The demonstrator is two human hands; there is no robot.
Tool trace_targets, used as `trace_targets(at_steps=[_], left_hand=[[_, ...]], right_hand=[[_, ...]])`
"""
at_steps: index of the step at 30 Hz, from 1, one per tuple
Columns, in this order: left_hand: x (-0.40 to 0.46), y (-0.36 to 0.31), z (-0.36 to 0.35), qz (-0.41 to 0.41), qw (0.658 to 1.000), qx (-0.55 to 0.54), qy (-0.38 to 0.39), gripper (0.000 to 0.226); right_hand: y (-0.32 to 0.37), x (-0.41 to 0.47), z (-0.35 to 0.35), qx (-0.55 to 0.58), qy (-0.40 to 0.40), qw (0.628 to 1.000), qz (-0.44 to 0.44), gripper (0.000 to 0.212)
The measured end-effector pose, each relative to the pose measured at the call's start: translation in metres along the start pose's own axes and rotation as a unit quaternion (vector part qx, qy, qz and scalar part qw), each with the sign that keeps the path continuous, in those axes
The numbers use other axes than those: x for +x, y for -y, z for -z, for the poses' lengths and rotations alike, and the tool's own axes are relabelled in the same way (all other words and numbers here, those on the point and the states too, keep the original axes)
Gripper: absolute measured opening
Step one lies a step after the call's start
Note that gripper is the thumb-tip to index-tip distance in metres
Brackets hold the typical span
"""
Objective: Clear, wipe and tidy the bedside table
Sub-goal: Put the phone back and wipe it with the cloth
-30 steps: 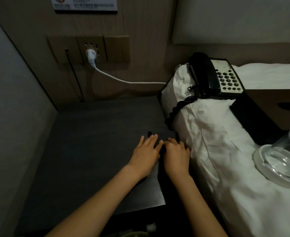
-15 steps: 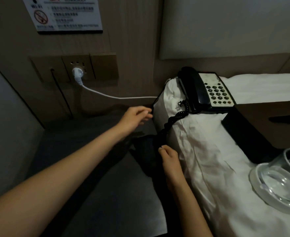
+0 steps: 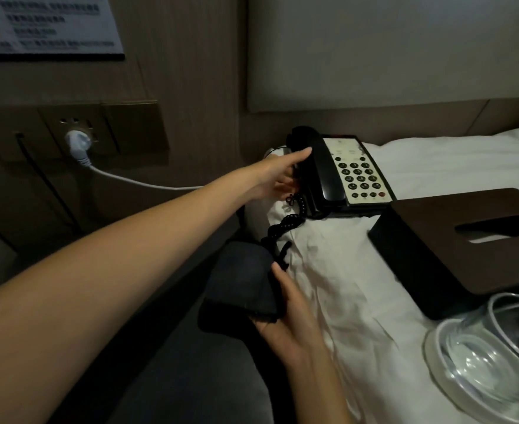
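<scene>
Head view, bedside table: the dark table top point(image 3: 166, 377) runs along the lower left, beside the bed's white sheet point(image 3: 328, 270); no loose items can be seen on the part in frame.
Head view, left hand: the left hand point(image 3: 278, 179) is at the near end of the black telephone point(image 3: 340, 175), thumb stretched along the handset and fingers curled under its edge, so it seems to be taking hold; the dim light leaves the firmness of the grip uncertain.
Head view, right hand: the right hand point(image 3: 288, 316) lies palm up, fingers loosely spread, cradling a dark folded cloth point(image 3: 242, 283) at the bed's edge, thumb resting on its side.
Head view, things parked on the bed: the telephone, a dark tissue box point(image 3: 454, 240) and a clear glass ashtray point(image 3: 484, 368) sit on the sheet, with the coiled cord point(image 3: 282, 231) trailing down towards the cloth.
What changed: a second ago both hands lay flat together on the table; half a second ago the left was in mid-air near the bed corner. Now it is on the phone, and the cloth has been lifted off the table.
Meaning for the task: wiping looks finished, and putting things back appears to start with the telephone.
Writing: the wall notice point(image 3: 47, 26) at top left carries a red prohibition symbol and lines of text too blurred to read here; no brand is legible on the keypad.
Wall: a white plug point(image 3: 79, 142) sits in the socket.
</scene>
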State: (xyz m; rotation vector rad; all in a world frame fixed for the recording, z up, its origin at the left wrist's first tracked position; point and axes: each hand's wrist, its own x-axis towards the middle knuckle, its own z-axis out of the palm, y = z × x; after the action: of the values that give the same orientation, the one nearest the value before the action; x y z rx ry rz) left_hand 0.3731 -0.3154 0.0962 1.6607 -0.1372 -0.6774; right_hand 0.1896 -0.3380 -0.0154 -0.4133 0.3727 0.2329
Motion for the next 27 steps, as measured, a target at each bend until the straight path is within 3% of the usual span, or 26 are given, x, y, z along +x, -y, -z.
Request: trace_targets(at_steps=[3, 5, 7, 9, 12, 18, 23, 27], left_hand=[[0.003, -0.005, -0.014, 0.02, 1.0, -0.019, -0.006, 0.048], [0.006, -0.006, -0.023, 0.01, 0.999, -0.014, -0.027, 0.07], [0.005, -0.005, -0.026, 0.012, 0.999, -0.035, -0.026, 0.077], [-0.001, -0.004, -0.022, 0.015, 0.997, -0.077, -0.024, 0.071], [-0.008, 0.002, -0.006, 0.033, 0.992, -0.125, -0.004, 0.039], [-0.048, 0.034, 0.044, 0.028, 0.979, -0.201, -0.01, 0.038], [-0.092, 0.073, 0.091, -0.002, 0.954, -0.297, -0.043, 0.049], [-0.134, 0.111, 0.134, -0.02, 0.944, -0.302, -0.129, 0.033]], right_hand=[[-0.002, -0.001, -0.003, -0.011, 0.002, 1.0, -0.01, 0.04], [-0.002, -0.001, -0.003, -0.018, -0.006, 1.0, -0.016, 0.04], [0.0, -0.002, -0.002, -0.025, -0.013, 0.999, -0.016, 0.042], [0.002, -0.001, 0.0, -0.021, -0.013, 1.0, -0.019, 0.043], [0.002, 0.0, -0.001, -0.029, -0.009, 0.999, -0.027, 0.043], [-0.005, 0.001, -0.004, -0.067, -0.016, 0.995, -0.069, 0.037], [-0.022, 0.0, -0.009, -0.246, 0.003, 0.966, -0.073, 0.019], [-0.038, -0.007, -0.017, -0.351, 0.046, 0.927, -0.122, 0.013]])
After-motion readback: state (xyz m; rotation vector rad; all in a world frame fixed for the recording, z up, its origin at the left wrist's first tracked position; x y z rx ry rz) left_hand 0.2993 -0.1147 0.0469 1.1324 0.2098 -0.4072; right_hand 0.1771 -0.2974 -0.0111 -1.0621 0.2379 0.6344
